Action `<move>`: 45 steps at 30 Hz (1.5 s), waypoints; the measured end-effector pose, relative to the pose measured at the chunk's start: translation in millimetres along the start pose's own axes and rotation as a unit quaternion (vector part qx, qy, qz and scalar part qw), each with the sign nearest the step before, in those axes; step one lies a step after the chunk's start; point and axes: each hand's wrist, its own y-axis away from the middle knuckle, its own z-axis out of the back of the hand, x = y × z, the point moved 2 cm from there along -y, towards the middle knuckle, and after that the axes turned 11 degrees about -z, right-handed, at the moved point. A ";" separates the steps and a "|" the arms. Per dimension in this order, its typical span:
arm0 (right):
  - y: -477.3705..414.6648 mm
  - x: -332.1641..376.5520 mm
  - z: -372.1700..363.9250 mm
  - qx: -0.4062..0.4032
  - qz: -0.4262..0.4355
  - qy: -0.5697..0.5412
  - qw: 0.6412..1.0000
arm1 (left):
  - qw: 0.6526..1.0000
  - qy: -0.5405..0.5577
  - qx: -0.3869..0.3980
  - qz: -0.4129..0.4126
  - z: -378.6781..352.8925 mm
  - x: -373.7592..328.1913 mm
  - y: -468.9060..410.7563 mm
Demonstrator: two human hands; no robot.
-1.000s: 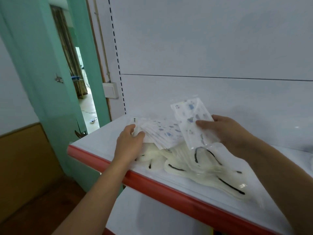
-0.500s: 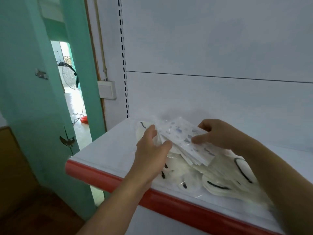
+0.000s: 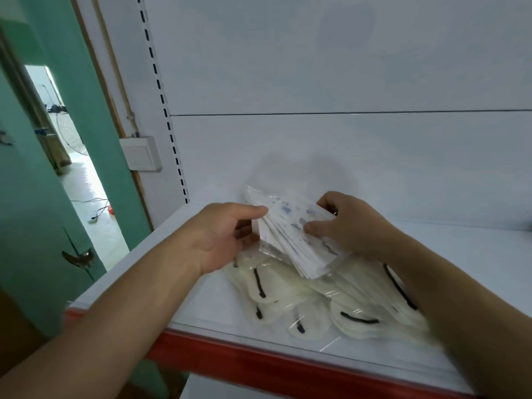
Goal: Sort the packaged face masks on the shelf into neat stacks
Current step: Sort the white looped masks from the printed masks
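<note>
We hold the packets between both hands, over the cream masks that lie loose on the shelf; whether the bundle's lower corner rests on them we cannot tell. Our left hand grips the left end, thumb along the top and fingers curled beneath. Our right hand grips the right end, thumb pressed on the top packet and fingers hooked round the far edge. The bundle is fanned, its near edges stepping out like a spread deck, so we judge the step in hand to be squaring it into one stack. To do that well, we ease both grips just enough for the slick film to slide, then push the ends toward each other with flat palms. Next we stand the bundle on a long edge and tap it on bare shelf, not on the soft cream masks, which would give under it and leave it crooked. We turn it and tap a short edge too. Too loose a grip and the middle packets may shoot out; too tight and the fan locks as it is. Once square, we lay it flat on bare shelf toward the back, apart from the cream masks and away from the red lip, where a slipping packet could go over.
</note>
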 end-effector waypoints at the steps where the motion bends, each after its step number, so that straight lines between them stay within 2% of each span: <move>1: 0.2 -0.5 0.8 -0.003 0.000 -0.005 1.000 | 1.000 -0.018 0.007 -0.005 -1.1 -3.1 -2.4; 5: 3.2 1.5 3.6 -0.029 0.006 -0.062 0.998 | 0.997 -0.060 0.030 -0.031 -14.5 -9.8 -10.4; 10: 6.9 4.5 6.1 -0.063 0.017 -0.158 0.985 | 0.997 -0.023 0.014 -0.069 -36.5 -6.0 -13.5; 13: 5.3 2.1 15.9 -0.051 0.003 -0.276 0.960 | 0.996 0.036 -0.013 -0.083 -38.1 -9.4 -17.7; 15: 2.6 -1.4 23.3 -0.012 -0.016 -0.363 0.932 | 0.992 0.096 -0.009 -0.083 -39.2 -11.5 -22.1; 18: 0.1 -5.3 27.2 0.131 -0.025 -0.450 0.883 | 0.985 0.158 0.019 -0.069 -48.5 -12.7 -22.9; 20: 3.0 -5.9 26.0 0.198 -0.018 -0.483 0.853 | 0.986 0.155 0.034 -0.060 -58.2 -9.4 -22.4; 22: 3.4 -7.9 26.2 0.195 -0.020 -0.498 0.845 | 0.989 0.121 0.037 -0.074 -63.7 -7.7 -23.8; 25: 1.2 -11.3 35.4 0.136 -0.021 -0.517 0.845 | 0.988 0.052 0.069 -0.125 -57.9 -12.9 -29.1; 26: 1.1 -12.6 39.6 0.120 -0.020 -0.519 0.846 | 0.988 0.024 0.060 -0.139 -49.1 -14.7 -31.4; 28: -0.1 -16.2 47.1 0.098 -0.017 -0.530 0.842 | 0.984 -0.073 -0.008 -0.161 -24.4 -14.7 -37.8; 30: -1.2 -19.2 52.3 0.094 -0.012 -0.540 0.836 | 0.952 -0.245 -0.058 -0.174 2.9 -8.2 -43.6; 33: -3.0 -19.4 53.7 0.107 0.005 -0.550 0.828 | 0.899 -0.421 -0.026 -0.114 29.1 10.4 -49.4; 35: -4.9 -20.1 52.5 0.112 0.011 -0.553 0.826 | 0.885 -0.461 0.007 -0.071 32.3 21.2 -49.9; 37: -7.1 -23.0 52.2 0.104 0.009 -0.560 0.822 | 0.867 -0.494 0.013 -0.069 31.4 27.4 -50.7; 42: -6.8 -22.8 50.9 0.111 0.012 -0.571 0.814 | 0.849 -0.509 -0.027 -0.136 27.2 28.1 -48.5; 45: -6.4 -22.7 50.0 0.110 0.006 -0.576 0.810 | 0.860 -0.479 -0.052 -0.170 26.6 25.4 -47.8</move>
